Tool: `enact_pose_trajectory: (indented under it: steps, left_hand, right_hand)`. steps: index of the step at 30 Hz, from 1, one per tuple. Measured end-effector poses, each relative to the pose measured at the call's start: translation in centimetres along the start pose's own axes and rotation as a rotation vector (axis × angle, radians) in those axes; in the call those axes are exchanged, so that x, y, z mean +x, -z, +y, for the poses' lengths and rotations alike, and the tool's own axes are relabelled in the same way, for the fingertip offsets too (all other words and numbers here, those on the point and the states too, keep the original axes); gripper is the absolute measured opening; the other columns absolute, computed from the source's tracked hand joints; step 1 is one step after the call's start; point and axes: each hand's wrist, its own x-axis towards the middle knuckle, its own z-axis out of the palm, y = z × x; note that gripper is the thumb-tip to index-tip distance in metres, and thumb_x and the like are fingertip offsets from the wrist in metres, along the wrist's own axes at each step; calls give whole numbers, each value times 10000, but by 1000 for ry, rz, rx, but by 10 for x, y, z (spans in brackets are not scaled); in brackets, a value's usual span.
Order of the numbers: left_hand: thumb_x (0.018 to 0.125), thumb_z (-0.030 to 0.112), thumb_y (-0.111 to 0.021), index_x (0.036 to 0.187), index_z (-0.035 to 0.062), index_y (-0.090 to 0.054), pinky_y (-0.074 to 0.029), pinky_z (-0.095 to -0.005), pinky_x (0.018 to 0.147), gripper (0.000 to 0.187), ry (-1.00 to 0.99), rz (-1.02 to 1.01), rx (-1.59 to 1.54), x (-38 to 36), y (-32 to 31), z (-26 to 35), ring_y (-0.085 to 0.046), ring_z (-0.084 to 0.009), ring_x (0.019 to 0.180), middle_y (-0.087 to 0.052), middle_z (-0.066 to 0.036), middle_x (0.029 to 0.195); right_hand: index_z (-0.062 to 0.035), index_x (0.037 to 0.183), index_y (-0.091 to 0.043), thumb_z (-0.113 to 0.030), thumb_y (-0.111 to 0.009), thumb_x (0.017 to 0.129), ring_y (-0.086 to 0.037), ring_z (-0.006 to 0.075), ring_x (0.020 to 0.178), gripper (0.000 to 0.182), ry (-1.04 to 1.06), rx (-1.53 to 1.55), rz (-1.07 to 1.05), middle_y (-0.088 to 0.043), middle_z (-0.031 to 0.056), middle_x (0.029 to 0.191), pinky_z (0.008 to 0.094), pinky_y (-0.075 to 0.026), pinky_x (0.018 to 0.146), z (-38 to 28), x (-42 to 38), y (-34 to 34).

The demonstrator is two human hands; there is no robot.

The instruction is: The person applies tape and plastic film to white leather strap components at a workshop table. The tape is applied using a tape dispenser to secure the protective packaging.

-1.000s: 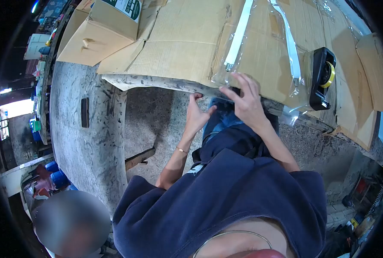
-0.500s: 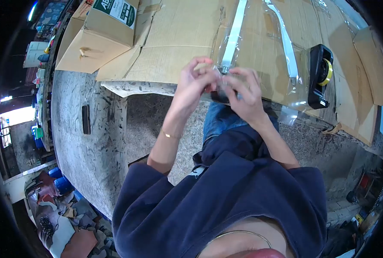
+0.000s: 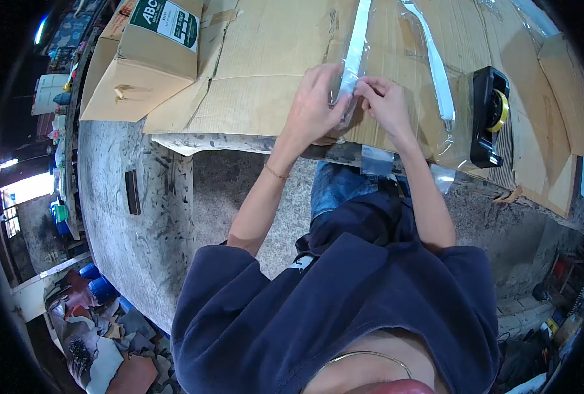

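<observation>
A white strap [image 3: 355, 52] in a clear plastic sleeve lies lengthwise on the cardboard. My left hand [image 3: 313, 105] is over the sleeve's left side, its thumb and fingertips closed on the strap's lower part. From the right, my right hand [image 3: 389, 110] pinches at the sleeve's edge, thumb and forefinger together beside the left thumb. Both hands cover the strap's lower end. A second white strap [image 3: 439, 75] in clear plastic lies to the right, with a metal piece at its near end. Right of that stands a black tape dispenser [image 3: 482, 141] with a yellow-cored roll.
Flattened cardboard [image 3: 272, 72] covers the table. A cardboard box [image 3: 151, 69] with a green and white label stands at the left. A dark, flat, phone-like object [image 3: 132, 192] lies on the grey surface [image 3: 108, 230]. Scraps [image 3: 108, 348] fill the lower left. Clear plastic [image 3: 377, 161] hangs over the table edge.
Both hands have moved forward from the strap's near end onto its lower part. My left hand has turned palm down over the sleeve; my right fingers have come together in a pinch.
</observation>
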Motion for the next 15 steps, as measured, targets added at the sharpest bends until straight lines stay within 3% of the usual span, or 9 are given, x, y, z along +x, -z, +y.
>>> enact_pose_trajectory:
  steps: [1, 2, 4, 7, 8, 9, 10, 13, 15]
  left_hand:
    - [790, 40, -692, 1248, -21, -463, -501, -315, 762, 515, 225, 17, -130, -3, -1, 5, -618, -186, 908, -629, -128, 1045]
    - [790, 40, -692, 1248, -21, -463, -501, -315, 762, 515, 228, 12, -132, -7, 1, 7, -618, -186, 908, -629, -128, 1045]
    - [768, -27, -684, 1341, 41, -378, -498, -310, 787, 653, 518, -37, -573, -11, 7, 8, -636, -182, 865, -657, -132, 921]
    - [750, -79, -694, 1277, -5, -479, -511, -308, 791, 574, 468, -15, -779, -24, 17, 14, -647, -157, 885, -683, -78, 923]
    - [750, -79, -694, 1277, -5, -479, -511, -308, 791, 574, 474, -14, -778, -29, 22, 13, -647, -157, 885, -683, -78, 923]
    - [743, -78, -694, 1127, -2, -572, -502, -302, 802, 410, 362, -71, -687, -36, 27, 12, -658, -160, 876, -694, -73, 885]
    - [736, -77, -693, 978, 1, -665, -493, -295, 814, 256, 245, -130, -597, -39, 31, 11, -669, -163, 867, -704, -68, 846]
    - [719, -60, -710, 743, 5, -695, -478, -327, 871, 71, 51, -204, -496, -47, 46, 14, -680, -193, 910, -714, -56, 828]
    - [711, -51, -716, 752, 29, -711, -462, -362, 907, 90, 56, -253, -541, -53, 55, 11, -678, -228, 965, -718, -60, 801]
  right_hand:
    - [57, 1038, -635, -170, -654, 852, -609, 109, 690, 293, -5, 1, 2, -686, 79, 804, 238, -469, 639, 0, -4, -1]
    - [48, 1073, -622, -171, -673, 839, -617, 123, 736, 325, 30, -12, 3, -689, 90, 847, 252, -472, 678, -1, -10, -4]
    - [40, 1108, -608, -172, -692, 826, -626, 138, 782, 363, 69, -27, 11, -692, 101, 891, 267, -475, 718, -11, -30, -10]
    - [19, 1148, -591, -167, -739, 775, -618, 216, 966, 443, 275, -301, -70, -664, 126, 1066, 322, -464, 838, -18, -61, -16]
    - [5, 1140, -603, -167, -746, 753, -569, 252, 1063, 447, 466, -422, -64, -616, 122, 1166, 342, -447, 878, -8, -65, -18]
    - [-10, 1131, -616, -166, -754, 730, -521, 289, 1160, 451, 656, -543, -54, -568, 118, 1267, 361, -430, 918, 3, -69, -20]
    - [-43, 1105, -643, -144, -732, 725, -444, 307, 1245, 403, 683, -612, -54, -489, 102, 1360, 386, -415, 950, 11, -71, -21]
    - [-98, 1081, -669, -111, -700, 749, -421, 291, 1277, 333, 829, -885, -74, -471, 90, 1379, 419, -387, 983, 18, -81, -14]
    - [-144, 1087, -674, -121, -690, 758, -405, 296, 1293, 331, 820, -939, -58, -439, 94, 1406, 451, -361, 1006, 15, -83, -12]
